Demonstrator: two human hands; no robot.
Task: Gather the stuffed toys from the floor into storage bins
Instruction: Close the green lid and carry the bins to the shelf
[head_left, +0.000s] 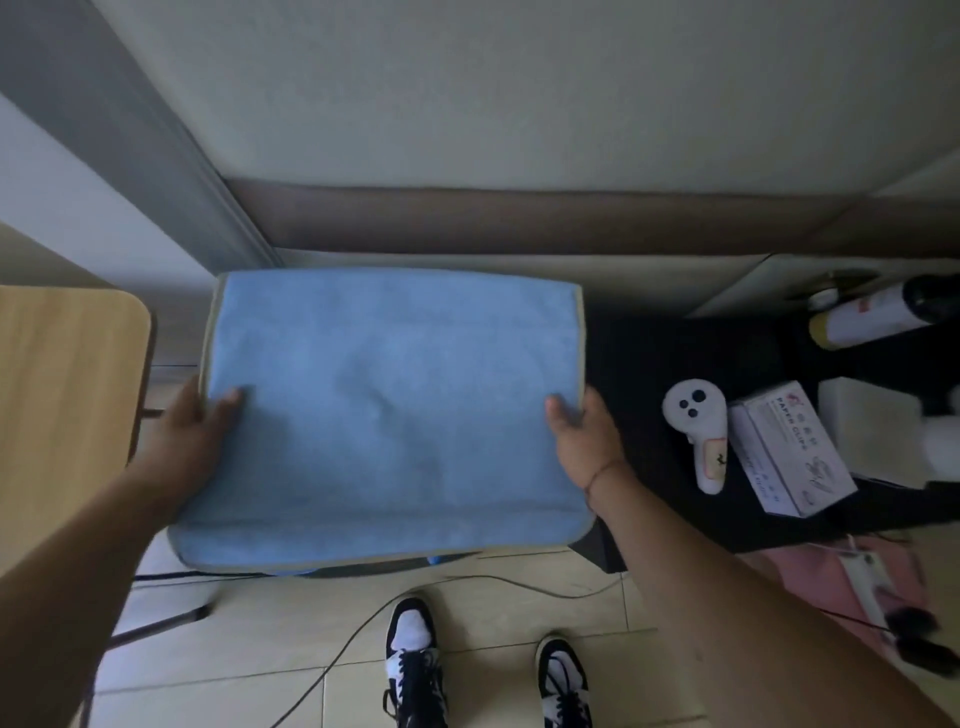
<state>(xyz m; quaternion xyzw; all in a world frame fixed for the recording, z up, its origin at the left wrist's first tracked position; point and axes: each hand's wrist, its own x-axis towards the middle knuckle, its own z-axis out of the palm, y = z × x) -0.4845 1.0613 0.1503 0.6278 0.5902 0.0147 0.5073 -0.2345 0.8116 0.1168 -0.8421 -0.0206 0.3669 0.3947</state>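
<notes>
Both hands grip a blue lidded storage bin above the tiled floor: left hand clasps its left edge, right hand its right edge, thumbs on top.

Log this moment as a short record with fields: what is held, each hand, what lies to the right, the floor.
held item: flat blue plush rectangular cushion with beige piping, gripped at both side edges
left hand: clasps the left edge, thumb on top
right hand: clasps the right edge, thumb on top
right side: white handheld controller and white paper-clips box on a black surface
floor: pale tiles, a thin cable, two black-and-white sneakers
stuffed toys, bins: none clearly in view
</notes>
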